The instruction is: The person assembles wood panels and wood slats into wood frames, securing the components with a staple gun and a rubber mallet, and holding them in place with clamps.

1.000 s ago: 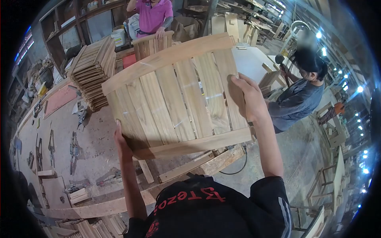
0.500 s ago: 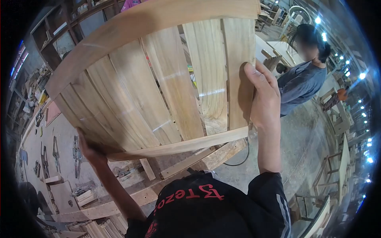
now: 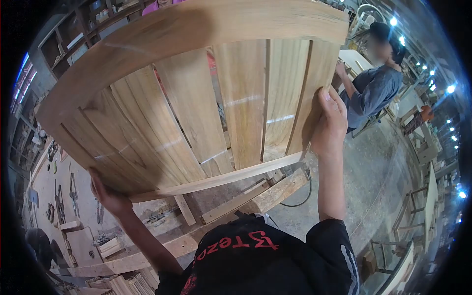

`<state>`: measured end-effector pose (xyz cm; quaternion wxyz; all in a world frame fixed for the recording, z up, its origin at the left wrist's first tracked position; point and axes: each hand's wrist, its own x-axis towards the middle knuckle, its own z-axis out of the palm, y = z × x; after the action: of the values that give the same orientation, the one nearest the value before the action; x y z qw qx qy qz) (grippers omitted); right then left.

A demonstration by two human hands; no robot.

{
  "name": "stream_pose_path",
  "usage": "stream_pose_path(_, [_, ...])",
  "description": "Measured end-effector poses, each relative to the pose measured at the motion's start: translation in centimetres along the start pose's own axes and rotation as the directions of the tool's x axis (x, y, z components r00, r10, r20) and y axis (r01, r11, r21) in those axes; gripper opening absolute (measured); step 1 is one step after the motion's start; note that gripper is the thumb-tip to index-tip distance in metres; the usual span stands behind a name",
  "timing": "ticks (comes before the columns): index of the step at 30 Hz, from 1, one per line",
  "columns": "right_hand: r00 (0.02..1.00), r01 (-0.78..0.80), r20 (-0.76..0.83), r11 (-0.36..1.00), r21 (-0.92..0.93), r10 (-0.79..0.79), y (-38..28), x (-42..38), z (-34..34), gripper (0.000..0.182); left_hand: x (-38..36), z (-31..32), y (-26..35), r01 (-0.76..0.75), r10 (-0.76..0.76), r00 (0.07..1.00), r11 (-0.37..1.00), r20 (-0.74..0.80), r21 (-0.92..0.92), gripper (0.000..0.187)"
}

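I hold a curved slatted wooden panel up close in front of me, so it fills most of the view. It has a thick arched top rail, several vertical slats and a thin bottom rail. My left hand grips its lower left corner from below. My right hand clasps the right edge slat, fingers wrapped over the front. The panel is tilted, its left end lower.
A workbench at lower left carries clamps, tools and wood blocks. Loose timber battens lie below the panel. A person in a grey shirt works at a table to the right. Chair frames stand on the right floor.
The panel has come up and nearer to my face, now hiding the stacked slats and the person in pink behind. Both hands keep their grip. The person in grey has turned toward the table.
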<state>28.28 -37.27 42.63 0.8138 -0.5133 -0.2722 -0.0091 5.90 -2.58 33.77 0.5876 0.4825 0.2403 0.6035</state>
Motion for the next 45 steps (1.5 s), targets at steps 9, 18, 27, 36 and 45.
stream_pose_path(9, [0.986, 0.098, -0.125, 0.988, -0.119, -0.113, 3.1, 0.5, -4.1, 0.040, 0.4, -3.0, -0.2, -0.134, 0.129, 0.958, 0.991, 0.258, 0.002, 0.045])
stream_pose_path(18, [0.928, -0.287, -0.215, 0.952, 0.109, 0.304, 7.3, 1.6, -4.5, 0.031, -1.0, 4.1, 3.7, 0.237, -0.300, 0.844, 0.952, 0.444, 0.194, 0.043])
stream_pose_path(27, [0.827, -0.504, -0.310, 0.863, -0.039, 0.469, 11.3, -2.2, -9.5, 0.024, -2.0, 3.7, -1.1, 0.357, -0.626, 0.450, 0.780, 0.637, 0.514, 0.070])
stream_pose_path(36, [0.741, -0.605, -0.425, 0.792, -0.085, 0.520, 12.5, -6.2, -14.5, 0.025, -5.2, 0.9, -8.4, -0.228, -0.634, 0.205, 0.710, 0.746, 0.666, 0.132])
stream_pose_path(45, [0.748, -0.585, -0.520, 0.781, -0.221, 0.413, 11.8, -6.8, -14.8, 0.037, -6.6, 0.8, -9.5, -0.280, -0.630, 0.207, 0.696, 0.749, 0.662, 0.143])
